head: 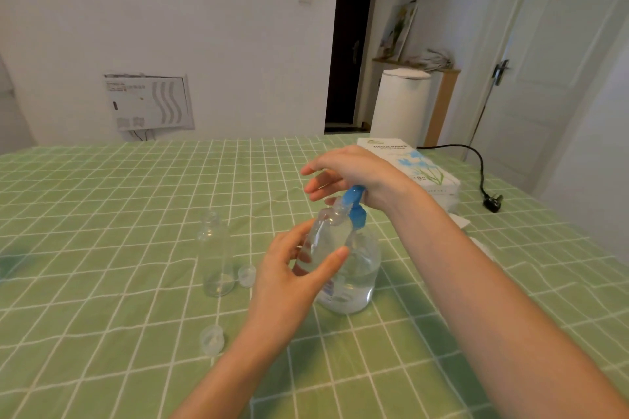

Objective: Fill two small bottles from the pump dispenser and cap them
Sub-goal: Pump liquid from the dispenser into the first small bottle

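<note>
My left hand (292,269) grips a small clear bottle (328,236), tilted with its mouth up against the blue pump spout (352,202) of the large clear dispenser (360,269). The heel of my right hand (354,170) rests on the pump head, fingers straight and spread. A second small clear bottle (216,255) stands upright and uncapped to the left. Two clear caps lie on the cloth: one (246,275) beside that bottle, the other (211,339) nearer to me.
A green checked tablecloth (102,214) covers the table. A white tissue box (408,167) sits at the back right, with a black cable and plug (492,204) beyond it. White paper (459,221) lies behind my right forearm.
</note>
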Available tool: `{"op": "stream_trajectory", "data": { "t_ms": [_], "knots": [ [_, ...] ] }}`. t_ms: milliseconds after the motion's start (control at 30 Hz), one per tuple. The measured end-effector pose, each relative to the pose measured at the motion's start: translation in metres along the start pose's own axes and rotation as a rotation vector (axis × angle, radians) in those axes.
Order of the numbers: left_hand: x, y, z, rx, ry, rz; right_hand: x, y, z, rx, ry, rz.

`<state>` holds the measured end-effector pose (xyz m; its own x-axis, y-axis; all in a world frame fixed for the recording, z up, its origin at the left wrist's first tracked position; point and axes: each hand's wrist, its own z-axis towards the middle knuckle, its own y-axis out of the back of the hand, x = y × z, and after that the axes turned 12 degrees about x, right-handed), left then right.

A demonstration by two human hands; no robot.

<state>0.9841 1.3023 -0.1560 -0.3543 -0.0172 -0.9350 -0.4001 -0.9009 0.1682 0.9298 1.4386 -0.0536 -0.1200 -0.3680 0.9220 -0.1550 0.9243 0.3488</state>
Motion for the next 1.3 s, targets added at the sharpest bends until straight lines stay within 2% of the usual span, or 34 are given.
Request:
{"op": "stream_trajectory", "data": {
  "t_ms": [133,400,600,767,967,1300],
  "knots": [
    [0.001,0.000,-0.001,0.009,0.020,-0.017,-0.004,0.006,-0.007,0.061,0.000,0.039],
    [0.001,0.000,-0.005,0.034,0.028,-0.025,-0.034,0.005,-0.029,-0.039,0.058,0.009],
    [0.000,0.005,-0.014,0.023,0.027,-0.013,-0.048,-0.007,-0.027,-0.041,0.052,-0.010],
    [-0.007,0.017,-0.031,-0.009,0.056,-0.033,-0.051,-0.011,-0.029,0.008,0.121,-0.035],
    [-0.025,0.053,-0.048,-0.106,0.054,0.002,-0.053,-0.014,-0.024,-0.043,0.136,0.002],
    [-0.002,0.122,-0.061,-0.418,0.129,0.053,-0.054,-0.016,-0.022,-0.059,0.163,0.076]
  ]
}}
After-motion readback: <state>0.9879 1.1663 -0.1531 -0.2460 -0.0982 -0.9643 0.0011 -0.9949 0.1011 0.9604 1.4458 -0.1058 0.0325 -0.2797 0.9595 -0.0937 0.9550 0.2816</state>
